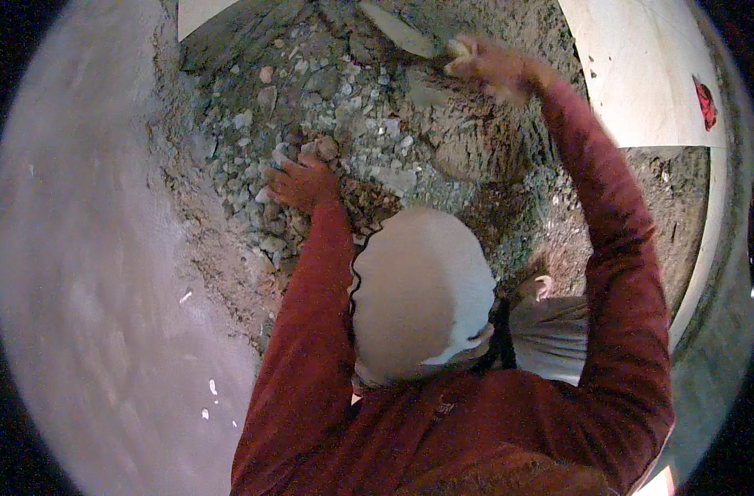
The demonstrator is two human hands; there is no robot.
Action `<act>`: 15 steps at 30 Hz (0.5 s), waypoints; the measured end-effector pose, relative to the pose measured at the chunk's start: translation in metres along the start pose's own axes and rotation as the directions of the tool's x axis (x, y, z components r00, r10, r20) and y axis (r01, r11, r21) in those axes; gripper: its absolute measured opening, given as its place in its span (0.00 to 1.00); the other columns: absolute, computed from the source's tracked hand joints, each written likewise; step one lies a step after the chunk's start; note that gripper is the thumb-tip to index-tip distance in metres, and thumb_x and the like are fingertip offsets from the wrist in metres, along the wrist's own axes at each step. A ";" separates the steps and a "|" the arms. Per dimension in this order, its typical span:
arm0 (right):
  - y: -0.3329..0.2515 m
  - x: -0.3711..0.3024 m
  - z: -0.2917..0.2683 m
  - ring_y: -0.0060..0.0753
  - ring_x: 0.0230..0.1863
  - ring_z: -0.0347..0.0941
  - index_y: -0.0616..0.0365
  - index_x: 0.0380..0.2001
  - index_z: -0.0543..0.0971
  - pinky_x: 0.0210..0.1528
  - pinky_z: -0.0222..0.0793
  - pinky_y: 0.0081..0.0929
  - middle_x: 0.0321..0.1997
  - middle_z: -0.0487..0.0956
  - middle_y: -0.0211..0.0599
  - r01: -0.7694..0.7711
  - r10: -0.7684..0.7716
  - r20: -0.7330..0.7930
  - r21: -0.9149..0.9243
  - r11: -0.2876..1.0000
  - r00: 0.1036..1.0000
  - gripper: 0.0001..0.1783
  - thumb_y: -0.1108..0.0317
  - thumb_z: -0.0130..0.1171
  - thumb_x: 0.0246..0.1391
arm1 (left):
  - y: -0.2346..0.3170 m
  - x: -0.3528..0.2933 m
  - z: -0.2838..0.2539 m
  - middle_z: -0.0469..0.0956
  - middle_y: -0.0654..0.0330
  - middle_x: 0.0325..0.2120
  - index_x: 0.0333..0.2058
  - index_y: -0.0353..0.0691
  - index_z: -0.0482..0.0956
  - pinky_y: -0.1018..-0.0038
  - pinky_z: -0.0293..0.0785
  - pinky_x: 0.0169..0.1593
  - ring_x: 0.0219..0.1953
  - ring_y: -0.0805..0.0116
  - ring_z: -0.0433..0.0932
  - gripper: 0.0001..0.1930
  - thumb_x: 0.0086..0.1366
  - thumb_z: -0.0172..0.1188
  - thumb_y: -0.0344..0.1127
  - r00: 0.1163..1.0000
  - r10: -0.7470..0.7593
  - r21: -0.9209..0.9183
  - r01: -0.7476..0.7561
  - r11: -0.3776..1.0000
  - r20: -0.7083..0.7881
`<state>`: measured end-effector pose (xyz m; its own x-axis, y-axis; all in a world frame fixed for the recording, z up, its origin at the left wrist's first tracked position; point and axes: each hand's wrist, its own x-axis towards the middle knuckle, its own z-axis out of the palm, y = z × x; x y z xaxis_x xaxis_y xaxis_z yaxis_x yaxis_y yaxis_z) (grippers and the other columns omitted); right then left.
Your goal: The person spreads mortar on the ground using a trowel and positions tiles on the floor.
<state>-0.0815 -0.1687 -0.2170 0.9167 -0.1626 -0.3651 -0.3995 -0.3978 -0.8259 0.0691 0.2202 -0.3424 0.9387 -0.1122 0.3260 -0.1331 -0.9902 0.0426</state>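
Observation:
My left hand [303,183] rests palm down on the broken stones [257,178], its fingers spread over them. A reddish-brown lump [323,147] lies just beyond its fingertips. Farther off and to the right, my right hand [493,70] is closed round the near end of a trowel-like tool, its grip mostly hidden by the fingers. The tool's long grey blade [400,31] points to the far left, low over the dark soil or mortar. Below the right hand is a brown mound [484,136].
A large cream tile [650,66] lies at the far right, with a small red item [706,103] on it. Another pale tile's corner [202,15] shows at the far left. Smooth grey floor [79,248] borders the rubble. My bent knee [418,281] stands between my arms.

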 end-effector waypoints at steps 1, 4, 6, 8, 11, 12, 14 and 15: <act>-0.005 0.009 -0.017 0.25 0.16 0.67 0.51 0.51 0.73 0.18 0.68 0.28 0.26 0.76 0.27 0.013 -0.032 -0.096 -0.193 0.981 0.995 0.24 0.53 0.64 0.56 | 0.000 0.001 0.001 0.65 0.39 0.64 0.59 0.40 0.73 0.45 0.52 0.69 0.68 0.43 0.62 0.27 0.65 0.55 0.48 1.000 0.010 -0.025 -0.011 1.000 -0.019; -0.036 0.023 -0.066 0.35 0.29 0.77 0.53 0.50 0.79 0.32 0.74 0.37 0.34 0.83 0.33 -0.282 0.257 -0.121 -0.291 0.914 0.959 0.25 0.52 0.65 0.53 | 0.004 0.001 -0.004 0.64 0.38 0.65 0.62 0.43 0.69 0.44 0.50 0.70 0.68 0.43 0.62 0.29 0.65 0.54 0.48 0.998 -0.014 -0.039 0.016 0.999 0.053; -0.062 0.014 -0.072 0.37 0.33 0.79 0.53 0.50 0.80 0.36 0.76 0.39 0.37 0.84 0.35 -0.436 0.451 -0.040 -0.342 0.832 0.892 0.25 0.51 0.65 0.52 | 0.006 -0.001 -0.009 0.63 0.38 0.65 0.64 0.44 0.67 0.44 0.49 0.70 0.67 0.42 0.62 0.30 0.66 0.53 0.49 0.997 -0.037 -0.047 0.040 0.998 0.062; -0.076 -0.019 -0.051 0.33 0.28 0.76 0.51 0.56 0.75 0.32 0.75 0.36 0.36 0.84 0.33 -0.424 0.491 0.038 -0.447 0.788 0.871 0.31 0.54 0.67 0.49 | 0.007 -0.001 -0.011 0.62 0.37 0.65 0.65 0.45 0.65 0.44 0.49 0.70 0.67 0.41 0.62 0.31 0.66 0.53 0.49 1.000 -0.029 -0.067 0.028 0.997 -0.011; -0.069 -0.077 -0.018 0.26 0.21 0.71 0.47 0.66 0.68 0.25 0.74 0.32 0.35 0.83 0.29 -0.333 0.498 0.172 -0.557 0.761 0.850 0.42 0.57 0.70 0.46 | 0.003 0.000 -0.010 0.62 0.36 0.65 0.64 0.45 0.65 0.45 0.49 0.70 0.67 0.40 0.62 0.30 0.66 0.53 0.50 0.999 -0.013 -0.083 0.017 0.996 0.050; -0.059 -0.098 -0.009 0.27 0.20 0.71 0.47 0.67 0.68 0.26 0.73 0.31 0.34 0.83 0.31 -0.336 0.498 0.211 -0.516 0.787 0.841 0.44 0.57 0.71 0.45 | 0.002 0.000 -0.008 0.62 0.36 0.65 0.64 0.44 0.65 0.44 0.49 0.70 0.67 0.40 0.62 0.30 0.66 0.53 0.49 0.999 -0.010 -0.062 0.013 0.998 0.048; -0.038 -0.131 0.000 0.28 0.21 0.71 0.50 0.63 0.70 0.26 0.72 0.29 0.34 0.82 0.33 -0.290 0.382 0.163 -0.409 0.865 0.909 0.38 0.56 0.69 0.49 | 0.002 0.000 -0.006 0.63 0.35 0.64 0.64 0.44 0.65 0.43 0.50 0.69 0.67 0.39 0.62 0.30 0.66 0.54 0.49 0.998 0.000 -0.048 0.002 0.999 0.056; -0.031 -0.146 0.004 0.29 0.20 0.72 0.51 0.60 0.72 0.26 0.72 0.29 0.32 0.81 0.33 -0.404 0.443 0.108 -0.264 0.876 0.890 0.35 0.53 0.68 0.50 | 0.002 -0.001 -0.006 0.63 0.34 0.64 0.64 0.44 0.65 0.43 0.50 0.69 0.66 0.39 0.63 0.30 0.66 0.54 0.49 1.000 -0.005 -0.040 0.006 0.999 0.031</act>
<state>-0.2027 -0.1290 -0.1403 0.6380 -0.2234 -0.7369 -0.7171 -0.5212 -0.4628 0.0660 0.2183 -0.3374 0.9486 -0.1099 0.2968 -0.1399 -0.9868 0.0819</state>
